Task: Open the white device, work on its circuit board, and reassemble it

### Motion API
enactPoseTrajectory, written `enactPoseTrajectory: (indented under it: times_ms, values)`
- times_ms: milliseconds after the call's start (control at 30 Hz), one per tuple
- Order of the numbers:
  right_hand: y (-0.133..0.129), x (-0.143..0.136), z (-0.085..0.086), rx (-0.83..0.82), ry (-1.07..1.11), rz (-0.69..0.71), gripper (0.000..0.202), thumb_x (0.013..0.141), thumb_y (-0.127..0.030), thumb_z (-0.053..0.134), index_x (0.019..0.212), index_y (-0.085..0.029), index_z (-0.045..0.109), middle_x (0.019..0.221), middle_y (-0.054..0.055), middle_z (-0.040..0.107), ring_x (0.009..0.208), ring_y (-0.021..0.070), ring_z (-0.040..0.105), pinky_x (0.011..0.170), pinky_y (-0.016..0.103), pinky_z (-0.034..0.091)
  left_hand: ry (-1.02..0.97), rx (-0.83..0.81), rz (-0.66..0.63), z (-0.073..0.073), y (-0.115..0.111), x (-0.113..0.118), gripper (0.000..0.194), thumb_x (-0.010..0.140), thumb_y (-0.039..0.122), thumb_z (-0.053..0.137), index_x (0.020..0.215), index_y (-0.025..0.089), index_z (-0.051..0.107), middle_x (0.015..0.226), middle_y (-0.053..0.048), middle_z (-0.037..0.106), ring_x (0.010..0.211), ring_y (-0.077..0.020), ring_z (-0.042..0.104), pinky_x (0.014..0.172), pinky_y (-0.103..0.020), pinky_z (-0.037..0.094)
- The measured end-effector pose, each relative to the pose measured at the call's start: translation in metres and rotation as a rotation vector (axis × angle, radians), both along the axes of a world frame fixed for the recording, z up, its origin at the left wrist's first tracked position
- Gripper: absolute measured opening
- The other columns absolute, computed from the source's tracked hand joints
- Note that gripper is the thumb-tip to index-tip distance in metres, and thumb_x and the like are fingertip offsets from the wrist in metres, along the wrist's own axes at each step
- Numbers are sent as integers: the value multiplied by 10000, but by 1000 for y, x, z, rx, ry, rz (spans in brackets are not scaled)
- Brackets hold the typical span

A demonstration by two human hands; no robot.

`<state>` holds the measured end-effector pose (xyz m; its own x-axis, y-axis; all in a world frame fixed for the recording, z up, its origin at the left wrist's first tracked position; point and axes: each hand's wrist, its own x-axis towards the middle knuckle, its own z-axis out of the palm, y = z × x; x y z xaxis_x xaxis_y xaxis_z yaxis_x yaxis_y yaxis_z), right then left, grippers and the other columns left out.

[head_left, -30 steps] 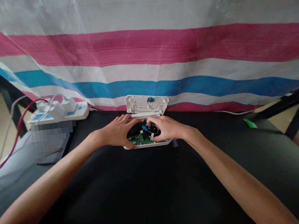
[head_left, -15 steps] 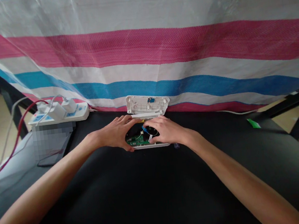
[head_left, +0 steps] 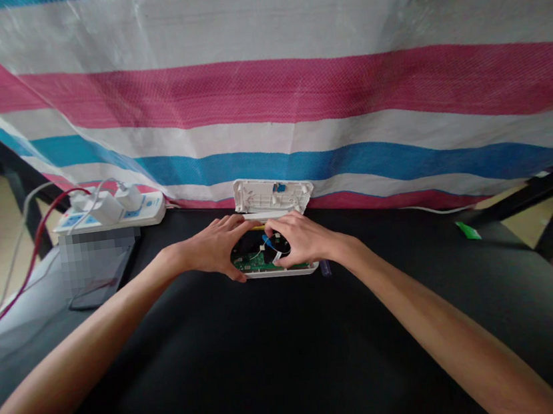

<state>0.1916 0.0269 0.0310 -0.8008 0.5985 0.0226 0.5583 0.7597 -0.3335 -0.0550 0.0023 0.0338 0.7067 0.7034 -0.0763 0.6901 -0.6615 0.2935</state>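
Note:
An opened white electronic device casing (head_left: 279,273) lies on the black table, with a green circuit board (head_left: 252,262) and black parts inside. My left hand (head_left: 213,245) grips its left end, thumb at the near edge and fingers along the far edge. My right hand (head_left: 305,237) curls over the right part, thumb and forefinger bent around the inner parts; what they grip is hidden. Beside these fingers are a blue connector (head_left: 267,240) and a thin white cable. Behind the casing, a detached white cover (head_left: 273,197) leans with its ribbed inside showing.
A white power strip (head_left: 149,212) with plugged-in adapters stands at the back left, a blurred dark flat device (head_left: 127,265) before it. A small purplish object (head_left: 325,268) lies right of the casing. A green packet (head_left: 469,230) lies farther right. Striped sheeting (head_left: 263,94) hangs behind.
My right hand has shifted slightly left over the casing, baring its near right corner and more of the purplish object. My left hand keeps its hold.

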Motion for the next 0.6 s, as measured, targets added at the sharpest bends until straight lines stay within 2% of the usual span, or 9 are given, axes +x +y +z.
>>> enactPoseTrajectory:
  times_ms: [300, 600]
  values:
    - [0, 2, 0, -80, 95, -51, 508, 624, -366, 830, 964, -221, 481, 923, 25, 621, 849, 226, 576, 819, 352, 409, 23, -33, 20, 0, 1, -2, 1170, 620, 553, 816, 1556, 255, 180, 1522, -157, 356, 1410, -375, 346, 1148, -478, 289]
    - [-3, 4, -3, -95, 120, -87, 501, 620, -346, 819, 955, -228, 465, 946, 28, 592, 902, 239, 556, 811, 346, 404, 28, -9, 6, 0, -3, -1, 1162, 616, 514, 819, 1558, 261, 187, 1528, -141, 348, 1407, -370, 352, 1154, -477, 277]
